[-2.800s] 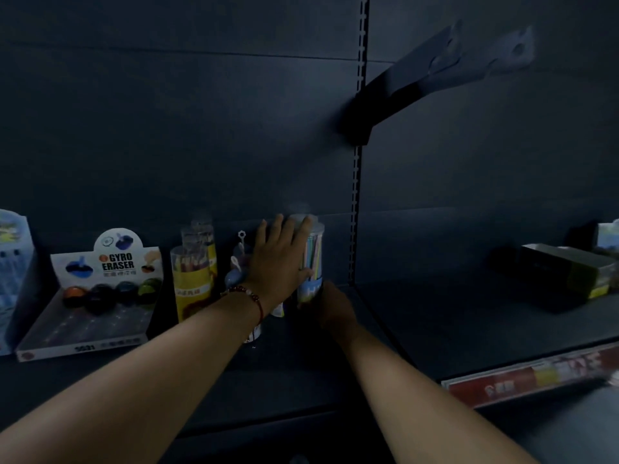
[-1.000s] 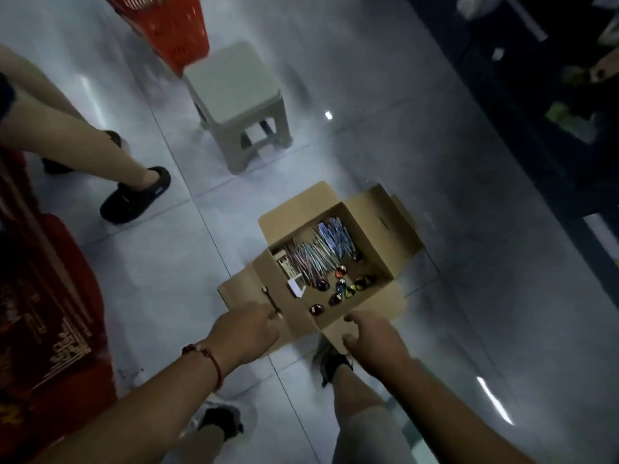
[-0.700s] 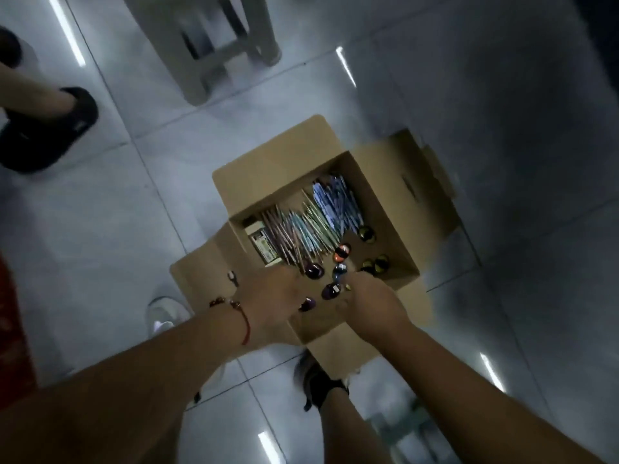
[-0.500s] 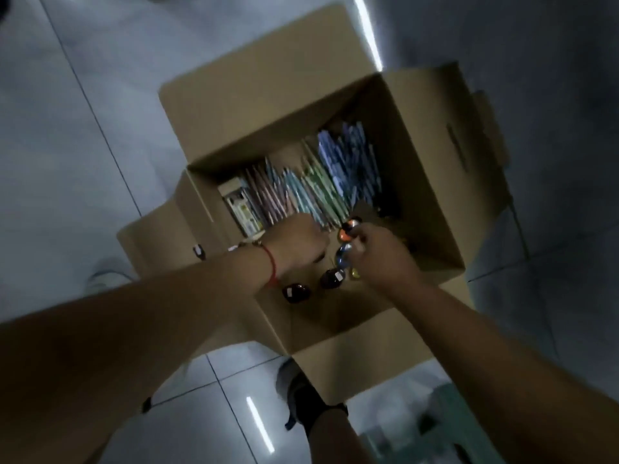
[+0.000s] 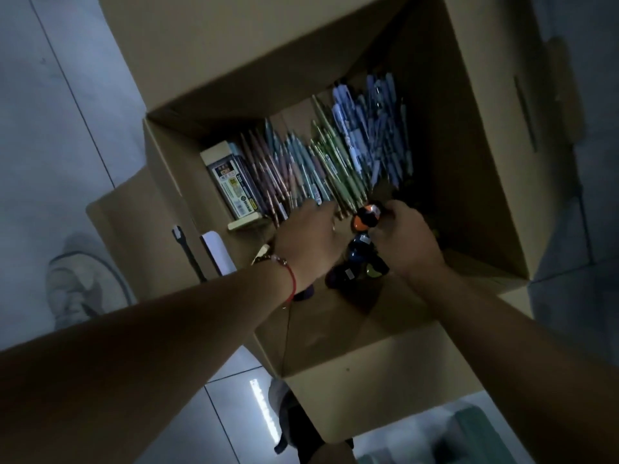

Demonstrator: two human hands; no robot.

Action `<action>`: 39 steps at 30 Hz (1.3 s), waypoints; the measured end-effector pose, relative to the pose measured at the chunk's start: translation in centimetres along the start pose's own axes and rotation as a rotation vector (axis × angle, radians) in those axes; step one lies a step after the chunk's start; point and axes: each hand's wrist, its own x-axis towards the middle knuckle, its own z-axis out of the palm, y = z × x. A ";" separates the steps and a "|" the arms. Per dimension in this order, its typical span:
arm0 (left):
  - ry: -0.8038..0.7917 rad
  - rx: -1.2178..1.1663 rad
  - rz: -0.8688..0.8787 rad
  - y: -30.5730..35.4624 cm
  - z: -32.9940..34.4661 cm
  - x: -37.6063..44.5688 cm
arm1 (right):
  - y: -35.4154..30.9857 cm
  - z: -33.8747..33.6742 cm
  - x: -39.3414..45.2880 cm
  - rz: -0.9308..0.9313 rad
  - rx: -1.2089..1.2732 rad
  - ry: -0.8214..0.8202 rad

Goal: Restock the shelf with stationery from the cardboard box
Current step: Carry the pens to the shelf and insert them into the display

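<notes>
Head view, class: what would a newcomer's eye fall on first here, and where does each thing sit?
First, the open cardboard box filling the frame, with pens fanned across its floor. Next, both hands inside it: the right hand pinches an orange-and-black round eraser, and the left hand, a red string on its wrist, reaches at the pens' near ends.

Pens (image 5: 321,162) crowd the cardboard box (image 5: 485,162) floor toward twelve o'clock; bare cardboard lies open at six o'clock.
</notes>
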 end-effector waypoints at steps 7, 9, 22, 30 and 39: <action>0.168 -0.223 -0.130 2.0 -0.8 6.0 | -3.5 -1.5 4.1 0.011 0.258 0.178; 0.184 -0.287 -0.179 2.6 -0.7 7.2 | -4.2 -1.7 5.3 0.049 0.268 0.238; 0.073 -0.454 -0.192 4.0 -1.9 13.0 | -4.3 -2.2 8.3 0.163 0.219 0.173; 0.011 -0.599 -0.250 3.3 -3.2 12.8 | -3.7 -2.4 9.4 0.194 0.261 0.068; -0.170 -0.728 -0.251 2.9 -8.7 2.2 | -6.6 -3.8 -1.3 0.084 0.683 0.119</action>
